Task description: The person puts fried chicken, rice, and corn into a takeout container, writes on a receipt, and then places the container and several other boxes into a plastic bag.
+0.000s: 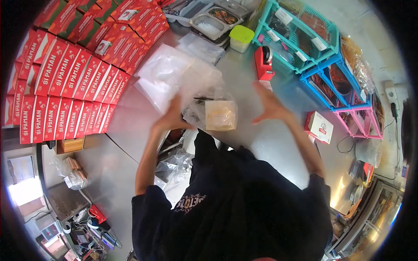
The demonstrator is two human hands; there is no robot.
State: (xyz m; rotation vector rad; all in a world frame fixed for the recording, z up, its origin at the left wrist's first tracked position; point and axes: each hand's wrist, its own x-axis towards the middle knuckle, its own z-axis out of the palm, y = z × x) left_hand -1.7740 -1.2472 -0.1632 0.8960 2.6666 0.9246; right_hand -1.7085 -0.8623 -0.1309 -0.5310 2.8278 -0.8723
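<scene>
The left hand [166, 122] is open, with its thumb and fingers spread wide apart. It is right beside a crinkly, clear plastic bag [190, 115], but I can't tell if it is touching it. The right hand [278, 112] is open too, and there is nothing in it. Its thumb points toward a square tan package [220, 115], with a gap between them.

The package sits between the two hands, near the table edge closest to the person. It looks flat on top and a bit shiny, and see-through plastic shows around it. A thin dark thing [202, 98] is just past it. The table [244, 80] is smooth, shiny metal.

Past the left hand there are thin, milky plastic sheets [163, 69], spread out and overlapping. Just past the right fingertips stands a red tape dispenser [264, 65], in the way of the far side.

Farther out is a tub [239, 45] with a bright green lid and something pale inside. Metal pans are next to it, one with colorful food. On the right, teal, blue and pink plastic baskets hold packed things. A small white and red box [321, 127] is near the right arm. Tall stacks of red boxes [65, 74] fill the left side.
</scene>
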